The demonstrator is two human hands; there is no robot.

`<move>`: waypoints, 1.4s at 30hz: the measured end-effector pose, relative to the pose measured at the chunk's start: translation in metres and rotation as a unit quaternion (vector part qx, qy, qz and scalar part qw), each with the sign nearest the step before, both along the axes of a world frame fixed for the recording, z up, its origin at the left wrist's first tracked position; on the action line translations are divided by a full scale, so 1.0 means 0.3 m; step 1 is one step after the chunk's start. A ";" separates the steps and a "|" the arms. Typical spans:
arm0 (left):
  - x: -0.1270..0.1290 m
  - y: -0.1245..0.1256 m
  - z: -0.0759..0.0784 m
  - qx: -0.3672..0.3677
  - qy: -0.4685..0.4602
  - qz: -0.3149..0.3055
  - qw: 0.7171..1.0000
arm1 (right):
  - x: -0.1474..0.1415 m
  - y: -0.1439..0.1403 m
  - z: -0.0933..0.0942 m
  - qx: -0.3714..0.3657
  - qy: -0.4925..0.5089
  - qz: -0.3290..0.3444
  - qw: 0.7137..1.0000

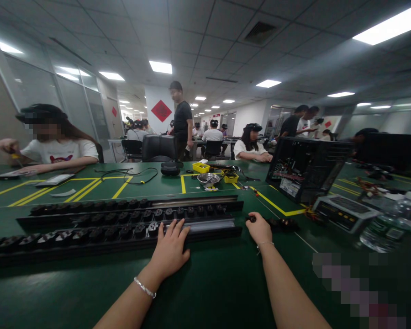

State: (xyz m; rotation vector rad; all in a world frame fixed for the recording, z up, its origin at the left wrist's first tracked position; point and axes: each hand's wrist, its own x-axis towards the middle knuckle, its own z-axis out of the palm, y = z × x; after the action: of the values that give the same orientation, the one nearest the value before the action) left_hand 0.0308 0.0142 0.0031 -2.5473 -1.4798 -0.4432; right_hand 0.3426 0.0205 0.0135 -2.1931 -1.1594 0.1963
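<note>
L hand (pixel 173 240) lay palm-down, fingers spread w/ tips fwd, on the nr blk rail (pixel 222 233); thumb stuck out to R, no visible grip, tho under the palm can't tell. L forearm (pixel 133 294) angled up & R. R hand (pixel 260 228) was curled in, thumb & fingers pinched on a small blk part (pixel 251 219), just past the rail's R end; R forearm (pixel 289 283) slanted up & L, so the hands sat nr ea. other, apart.

Edges: nr rail's front edge ran L from under L hand & out of view; round blk pcs (pixel 111 233) filled it L of the fingers, bare channel to R. Far rail (pixel 238 204) lay just beyond.

Room: plain green tabletop (pixel 212 288) showed btwn forearms, plus a gap btwn rail end & R hand. Tighter to R: spare blk parts (pixel 287 224) close by R hand, then PSU (pixel 345 212) & bottle (pixel 383 233); PC case (pixel 296 169) stood fwd-R, metal bowl (pixel 208 179) well fwd of both hands.
</note>
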 end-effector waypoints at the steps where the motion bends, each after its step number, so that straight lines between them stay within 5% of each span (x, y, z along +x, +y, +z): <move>1: 0.000 -0.001 0.001 -0.001 0.000 0.001 1.000 | 0.003 -0.001 0.000 -0.005 -0.005 0.003 1.000; 18: 0.002 0.002 -0.003 -0.005 -0.014 -0.001 1.000 | 0.035 0.020 -0.042 0.049 -0.173 0.019 0.983; 23: -0.001 0.002 0.011 -0.006 -0.016 -0.007 1.000 | -0.056 0.030 -0.021 0.112 -0.194 0.026 0.974; 26: -0.015 0.009 0.045 0.010 -0.030 -0.022 0.999 | -0.161 0.035 -0.015 0.177 -0.215 0.122 0.953; 32: -0.143 0.065 0.162 0.025 -0.048 0.056 0.997 | -0.293 0.021 -0.020 0.134 -0.230 0.295 0.918; 35: -0.242 0.099 0.193 -0.021 -0.037 0.105 0.994 | -0.294 0.016 -0.020 0.110 -0.226 0.301 0.920; 42: -0.345 0.130 0.174 -0.124 -0.025 0.050 0.991 | -0.296 0.014 -0.010 0.103 -0.230 0.281 0.926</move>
State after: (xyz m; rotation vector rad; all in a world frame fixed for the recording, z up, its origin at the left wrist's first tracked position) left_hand -0.0728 0.0531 0.0553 -2.6456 -1.7720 -0.3287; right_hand 0.2537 0.0247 0.0104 -1.7153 -1.9622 -0.2120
